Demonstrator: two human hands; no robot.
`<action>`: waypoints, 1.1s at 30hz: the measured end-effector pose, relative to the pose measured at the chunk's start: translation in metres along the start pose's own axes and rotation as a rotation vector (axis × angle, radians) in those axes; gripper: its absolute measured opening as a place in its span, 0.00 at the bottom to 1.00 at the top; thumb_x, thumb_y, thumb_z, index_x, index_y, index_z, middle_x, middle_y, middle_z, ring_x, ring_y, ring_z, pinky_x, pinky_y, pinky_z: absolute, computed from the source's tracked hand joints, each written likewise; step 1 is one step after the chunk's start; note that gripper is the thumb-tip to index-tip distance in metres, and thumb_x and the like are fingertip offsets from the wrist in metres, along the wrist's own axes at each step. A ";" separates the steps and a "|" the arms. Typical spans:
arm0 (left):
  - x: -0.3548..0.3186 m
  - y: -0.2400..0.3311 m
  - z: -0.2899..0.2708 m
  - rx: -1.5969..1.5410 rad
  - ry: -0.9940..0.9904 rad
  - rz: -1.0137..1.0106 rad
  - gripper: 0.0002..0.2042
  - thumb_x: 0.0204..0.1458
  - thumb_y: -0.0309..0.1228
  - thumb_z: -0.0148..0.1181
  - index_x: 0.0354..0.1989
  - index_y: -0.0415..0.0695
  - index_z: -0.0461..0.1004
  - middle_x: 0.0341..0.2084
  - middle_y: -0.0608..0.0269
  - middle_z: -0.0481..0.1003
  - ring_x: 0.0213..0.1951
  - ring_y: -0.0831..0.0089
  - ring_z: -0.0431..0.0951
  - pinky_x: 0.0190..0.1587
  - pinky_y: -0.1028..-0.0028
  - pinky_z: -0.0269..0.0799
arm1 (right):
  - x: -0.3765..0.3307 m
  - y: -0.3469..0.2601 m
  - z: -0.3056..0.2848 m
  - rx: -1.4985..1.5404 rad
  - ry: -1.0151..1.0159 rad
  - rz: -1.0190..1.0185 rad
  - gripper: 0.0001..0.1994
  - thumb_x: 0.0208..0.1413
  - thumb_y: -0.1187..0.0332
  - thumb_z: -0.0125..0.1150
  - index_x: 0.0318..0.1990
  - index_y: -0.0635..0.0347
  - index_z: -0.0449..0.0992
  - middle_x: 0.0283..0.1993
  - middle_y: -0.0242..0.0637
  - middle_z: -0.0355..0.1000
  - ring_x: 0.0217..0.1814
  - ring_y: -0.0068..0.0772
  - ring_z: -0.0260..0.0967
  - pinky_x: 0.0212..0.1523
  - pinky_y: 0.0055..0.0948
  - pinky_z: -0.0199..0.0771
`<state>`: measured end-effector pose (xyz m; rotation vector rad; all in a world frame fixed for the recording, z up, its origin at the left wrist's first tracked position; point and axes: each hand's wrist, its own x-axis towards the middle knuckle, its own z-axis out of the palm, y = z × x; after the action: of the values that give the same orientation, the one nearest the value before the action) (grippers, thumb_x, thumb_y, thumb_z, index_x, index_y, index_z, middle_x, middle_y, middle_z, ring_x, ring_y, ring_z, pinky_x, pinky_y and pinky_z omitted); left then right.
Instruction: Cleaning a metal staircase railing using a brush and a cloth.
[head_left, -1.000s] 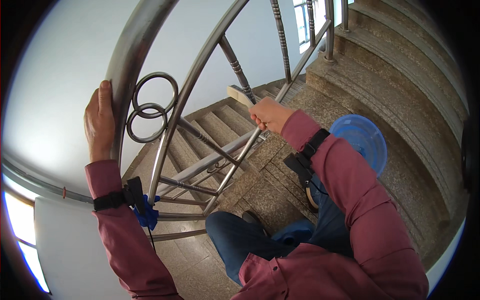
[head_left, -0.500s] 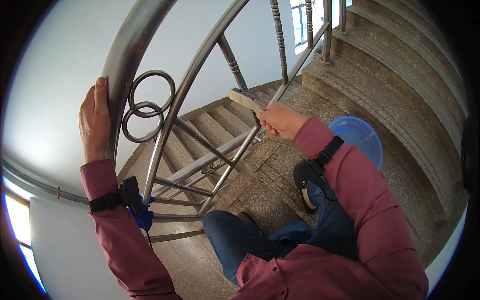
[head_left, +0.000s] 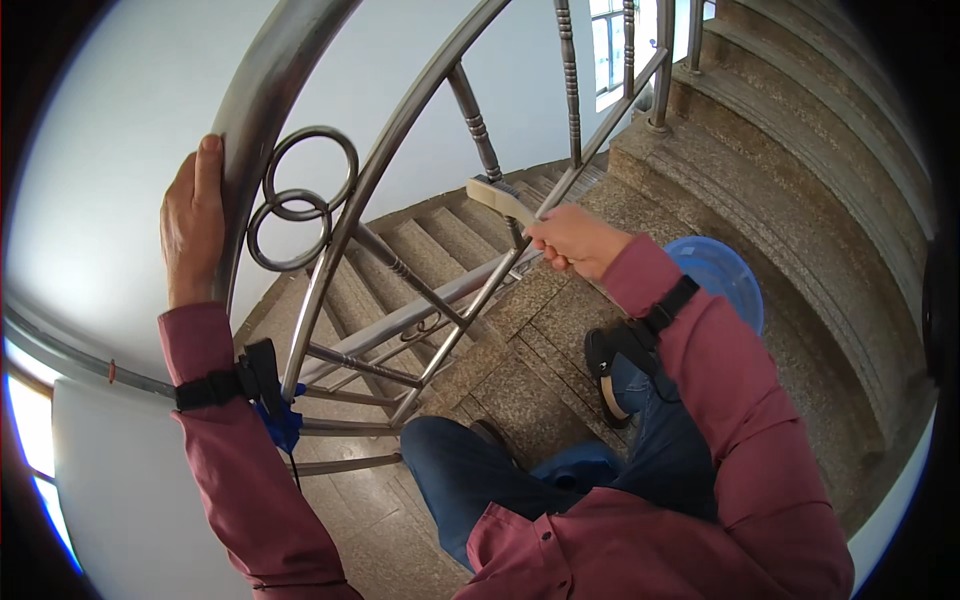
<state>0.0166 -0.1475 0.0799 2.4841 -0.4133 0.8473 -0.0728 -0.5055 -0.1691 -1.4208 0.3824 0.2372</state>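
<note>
on the slanted steel bar of the stair railing [head_left: 590, 150], a pale wooden-handled brush [head_left: 497, 196] lies with its head against the metal, just below a turned baluster. the right hand [head_left: 572, 240] has its fingers wrapped tight about the brush handle. the left hand [head_left: 192, 222] lies flat along the broad curved steel handrail [head_left: 262, 130], fingers straight and close together, thumb hidden behind the rail. two welded steel rings [head_left: 300, 200] sit just beside that hand. behind the right forearm a round blue plastic basin [head_left: 720, 280] stands on the speckled stone landing [head_left: 530, 370]; what is in it cannot be told. stone steps [head_left: 800, 180] rise to the right.
</note>
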 end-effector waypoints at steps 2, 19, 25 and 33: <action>0.003 -0.006 0.001 0.004 -0.012 -0.030 0.33 0.67 0.61 0.42 0.50 0.43 0.82 0.33 0.48 0.80 0.38 0.58 0.78 0.47 0.62 0.70 | -0.005 0.010 -0.007 -0.008 -0.011 -0.005 0.09 0.66 0.69 0.57 0.35 0.65 0.72 0.27 0.31 0.65 0.21 0.19 0.57 0.16 0.22 0.56; 0.005 -0.022 0.006 -0.025 0.034 0.104 0.40 0.63 0.69 0.40 0.55 0.42 0.81 0.35 0.52 0.81 0.38 0.65 0.78 0.47 0.67 0.70 | -0.013 0.013 0.067 0.675 0.155 -0.003 0.13 0.70 0.57 0.50 0.35 0.51 0.62 0.22 0.24 0.57 0.21 0.21 0.56 0.18 0.24 0.54; 0.001 -0.009 0.005 -0.046 0.019 0.065 0.41 0.62 0.71 0.39 0.52 0.42 0.81 0.32 0.53 0.79 0.36 0.66 0.77 0.44 0.67 0.70 | -0.007 0.011 0.107 0.832 0.151 0.051 0.15 0.73 0.54 0.45 0.34 0.50 0.60 0.23 0.27 0.58 0.22 0.23 0.57 0.20 0.26 0.56; 0.003 -0.018 0.007 -0.036 -0.032 0.069 0.42 0.62 0.72 0.37 0.46 0.42 0.82 0.28 0.57 0.76 0.33 0.69 0.75 0.40 0.67 0.68 | 0.012 0.002 0.126 0.879 0.109 0.016 0.17 0.76 0.53 0.39 0.37 0.53 0.58 0.28 0.31 0.60 0.26 0.27 0.59 0.24 0.30 0.59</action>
<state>0.0303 -0.1363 0.0706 2.4652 -0.5237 0.8208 -0.0478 -0.3813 -0.1625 -0.5652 0.5063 -0.0101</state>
